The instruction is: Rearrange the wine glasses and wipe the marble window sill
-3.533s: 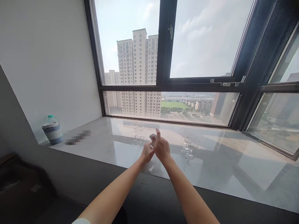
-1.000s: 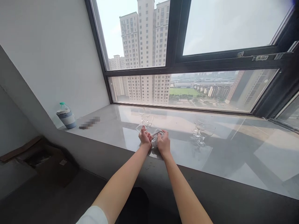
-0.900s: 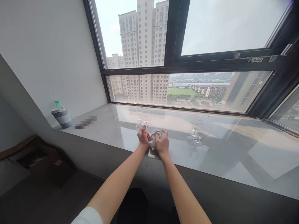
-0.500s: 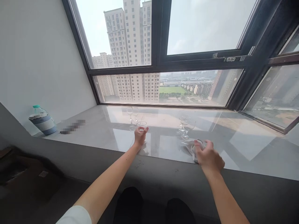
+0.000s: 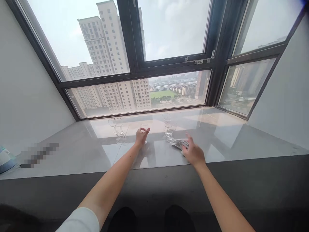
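My left hand (image 5: 142, 137) is closed around a clear stemmed glass (image 5: 145, 142), whose foot shows just below the fingers on the sill's glossy top. Most of that glass is hidden by the hand. Pinched in my right hand (image 5: 194, 154) is a light grey cloth (image 5: 179, 144), resting low against the sill, with the index finger stretched out. Just beyond the cloth stand clear stemmed glasses, one nearer (image 5: 171, 130) and one behind it (image 5: 166, 120). To the left of my left hand are two more, a left one (image 5: 112, 124) and a right one (image 5: 119, 124).
The pale, shiny window sill (image 5: 84, 161) runs across the view and mirrors the window. Dark window frames (image 5: 173, 70) rise behind it. At the far left are a cut-off blue-and-white container (image 5: 6, 160) and a blurred-out object (image 5: 40, 155).
The view has swung to the right. My left hand has carried its glass rightward, away from the left pair of glasses. My right hand still has the cloth near the right-hand glasses.
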`<state>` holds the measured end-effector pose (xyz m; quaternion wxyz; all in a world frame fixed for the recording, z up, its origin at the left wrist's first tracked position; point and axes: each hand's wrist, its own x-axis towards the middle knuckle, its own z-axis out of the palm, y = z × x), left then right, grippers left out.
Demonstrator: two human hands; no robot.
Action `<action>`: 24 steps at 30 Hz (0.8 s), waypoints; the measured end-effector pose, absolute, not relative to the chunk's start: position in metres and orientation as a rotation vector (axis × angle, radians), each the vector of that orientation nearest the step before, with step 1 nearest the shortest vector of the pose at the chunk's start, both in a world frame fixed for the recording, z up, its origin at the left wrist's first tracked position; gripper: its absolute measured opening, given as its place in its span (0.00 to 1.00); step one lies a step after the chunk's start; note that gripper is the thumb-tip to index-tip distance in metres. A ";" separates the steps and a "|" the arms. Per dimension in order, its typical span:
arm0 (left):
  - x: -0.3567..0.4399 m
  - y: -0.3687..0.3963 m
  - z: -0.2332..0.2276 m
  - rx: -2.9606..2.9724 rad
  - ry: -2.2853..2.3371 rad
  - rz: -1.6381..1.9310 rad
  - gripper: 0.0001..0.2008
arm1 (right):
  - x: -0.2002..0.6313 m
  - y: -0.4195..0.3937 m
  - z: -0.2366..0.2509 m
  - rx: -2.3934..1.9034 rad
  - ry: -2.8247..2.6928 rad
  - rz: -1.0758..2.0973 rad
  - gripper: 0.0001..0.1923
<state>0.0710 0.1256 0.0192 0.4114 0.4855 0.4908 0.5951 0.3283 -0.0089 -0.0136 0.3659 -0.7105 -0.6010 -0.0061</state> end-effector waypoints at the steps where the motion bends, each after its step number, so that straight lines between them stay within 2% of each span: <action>1: 0.082 0.132 0.020 1.231 1.250 1.496 0.20 | 0.328 -0.010 -0.011 -1.861 -1.515 0.007 0.31; 14: 0.144 0.200 0.030 1.420 1.416 1.379 0.17 | 0.323 -0.012 -0.004 -1.850 -1.351 -0.004 0.26; 24: 0.147 0.225 0.023 1.311 1.238 1.307 0.19 | 0.323 -0.017 -0.003 -1.821 -1.338 0.011 0.23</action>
